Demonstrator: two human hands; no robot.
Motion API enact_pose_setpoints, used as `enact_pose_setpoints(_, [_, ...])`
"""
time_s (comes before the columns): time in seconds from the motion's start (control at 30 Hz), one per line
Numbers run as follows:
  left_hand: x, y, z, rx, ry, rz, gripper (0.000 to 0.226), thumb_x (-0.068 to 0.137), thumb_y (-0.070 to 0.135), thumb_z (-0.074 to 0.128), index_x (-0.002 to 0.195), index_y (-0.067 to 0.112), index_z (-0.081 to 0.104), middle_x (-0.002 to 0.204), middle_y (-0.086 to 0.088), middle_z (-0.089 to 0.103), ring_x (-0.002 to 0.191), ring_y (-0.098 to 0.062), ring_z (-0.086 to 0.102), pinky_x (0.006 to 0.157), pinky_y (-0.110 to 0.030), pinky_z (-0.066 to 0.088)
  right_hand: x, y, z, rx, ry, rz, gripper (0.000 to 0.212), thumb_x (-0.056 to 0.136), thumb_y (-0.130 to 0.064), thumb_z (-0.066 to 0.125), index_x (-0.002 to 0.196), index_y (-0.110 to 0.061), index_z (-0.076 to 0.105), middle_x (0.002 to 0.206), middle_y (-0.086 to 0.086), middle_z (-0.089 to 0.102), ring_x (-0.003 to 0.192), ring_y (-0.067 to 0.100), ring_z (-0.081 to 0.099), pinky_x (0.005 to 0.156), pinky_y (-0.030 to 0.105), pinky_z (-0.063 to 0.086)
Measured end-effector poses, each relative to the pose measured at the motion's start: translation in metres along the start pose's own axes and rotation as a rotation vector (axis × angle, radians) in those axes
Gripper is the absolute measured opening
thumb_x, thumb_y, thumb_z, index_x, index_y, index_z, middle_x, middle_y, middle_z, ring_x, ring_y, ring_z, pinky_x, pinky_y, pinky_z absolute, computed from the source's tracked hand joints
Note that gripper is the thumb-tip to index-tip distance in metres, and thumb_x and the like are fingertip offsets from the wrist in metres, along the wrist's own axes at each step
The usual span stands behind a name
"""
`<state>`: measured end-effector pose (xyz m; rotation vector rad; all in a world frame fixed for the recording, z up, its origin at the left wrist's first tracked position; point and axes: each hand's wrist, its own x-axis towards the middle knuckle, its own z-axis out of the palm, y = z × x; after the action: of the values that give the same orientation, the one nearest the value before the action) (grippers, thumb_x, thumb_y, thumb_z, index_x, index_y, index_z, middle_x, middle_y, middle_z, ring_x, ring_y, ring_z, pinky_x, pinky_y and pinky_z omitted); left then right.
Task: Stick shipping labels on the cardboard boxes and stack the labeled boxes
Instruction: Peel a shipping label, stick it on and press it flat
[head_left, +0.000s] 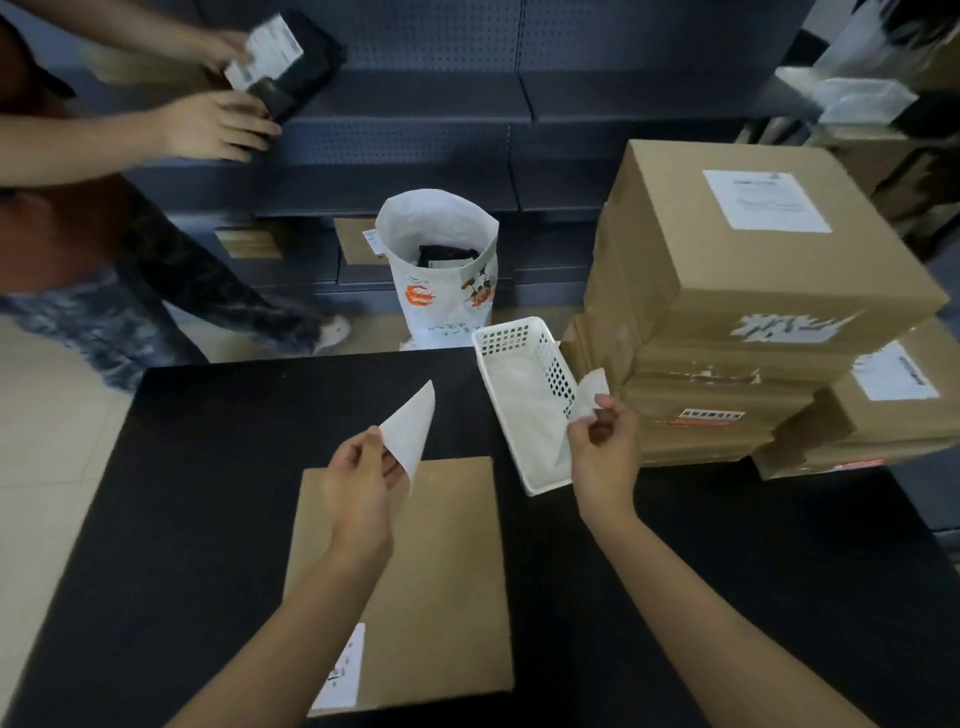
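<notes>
A flat cardboard box (441, 571) lies on the black table (208, 467) in front of me, with a small white label (345, 670) near its front left corner. My left hand (358, 488) pinches a white label sheet (413, 423) by its lower corner, held up above the box. My right hand (605, 447) pinches a crumpled piece of white backing paper (592, 389) beside the white basket (519, 364). A stack of labeled cardboard boxes (753, 291) stands at the right.
The white basket holds white paper scraps. On the floor beyond the table stands a white open bag (441, 270). Another person (130, 260) at the left handles a dark parcel (291, 67) at the grey shelving. More boxes sit at the far right.
</notes>
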<state>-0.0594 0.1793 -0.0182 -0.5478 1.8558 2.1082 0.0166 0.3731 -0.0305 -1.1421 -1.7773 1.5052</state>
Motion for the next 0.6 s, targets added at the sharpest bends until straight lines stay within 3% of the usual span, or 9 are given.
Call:
enact_pose_setpoints(0.1, [-0.007, -0.012, 0.031, -0.002, 0.079, 0.002, 0.017, 0.099, 0.026, 0.049, 0.098, 0.013, 0.061, 0.104, -0.010, 0.067, 0.100, -0.022, 0.064, 0.082, -0.029, 0.052, 0.037, 0.000, 0.004, -0.221, -0.129, -0.250, 0.021, 0.090, -0.007, 0.056, 0.109, -0.017, 0.057, 0.100, -0.006, 0.057, 0.085, 0.005, 0.055, 0.073, 0.010, 0.041])
enact_pose_setpoints(0.23, [-0.018, -0.026, 0.060, 0.021, 0.152, 0.009, 0.014, 0.099, 0.025, 0.049, 0.098, 0.018, 0.061, 0.105, -0.005, 0.067, 0.097, -0.018, 0.065, 0.083, -0.031, 0.052, 0.088, 0.012, 0.023, -0.512, -0.247, -0.620, 0.018, 0.088, -0.003, 0.056, 0.103, -0.009, 0.064, 0.103, 0.006, 0.063, 0.095, 0.023, 0.059, 0.080, 0.030, 0.046])
enact_pose_setpoints(0.4, [-0.022, -0.039, 0.063, 0.047, 0.242, 0.013, 0.023, 0.099, 0.026, 0.050, 0.100, 0.008, 0.065, 0.102, -0.010, 0.071, 0.095, -0.022, 0.068, 0.083, -0.033, 0.055, 0.130, 0.038, 0.054, -0.958, -0.576, -0.533, 0.036, 0.095, -0.006, 0.044, 0.131, -0.007, 0.052, 0.130, 0.011, 0.052, 0.123, 0.027, 0.044, 0.102, 0.031, 0.035])
enact_pose_setpoints(0.5, [-0.018, -0.043, 0.061, 0.068, 0.259, 0.011, 0.027, 0.099, 0.027, 0.050, 0.099, 0.004, 0.063, 0.101, -0.014, 0.070, 0.096, -0.025, 0.068, 0.085, -0.036, 0.055, 0.136, 0.047, 0.060, -1.016, -0.708, -0.508, 0.038, 0.095, -0.006, 0.043, 0.133, -0.003, 0.049, 0.131, 0.013, 0.053, 0.123, 0.028, 0.044, 0.104, 0.032, 0.033])
enact_pose_setpoints(0.6, [-0.012, -0.047, 0.061, 0.092, 0.280, 0.012, 0.025, 0.098, 0.028, 0.050, 0.097, 0.008, 0.064, 0.100, -0.010, 0.070, 0.097, -0.024, 0.067, 0.083, -0.034, 0.055, 0.134, 0.050, 0.058, -1.011, -0.704, -0.599, 0.039, 0.093, -0.006, 0.046, 0.131, -0.004, 0.053, 0.132, 0.011, 0.055, 0.121, 0.029, 0.046, 0.103, 0.033, 0.034])
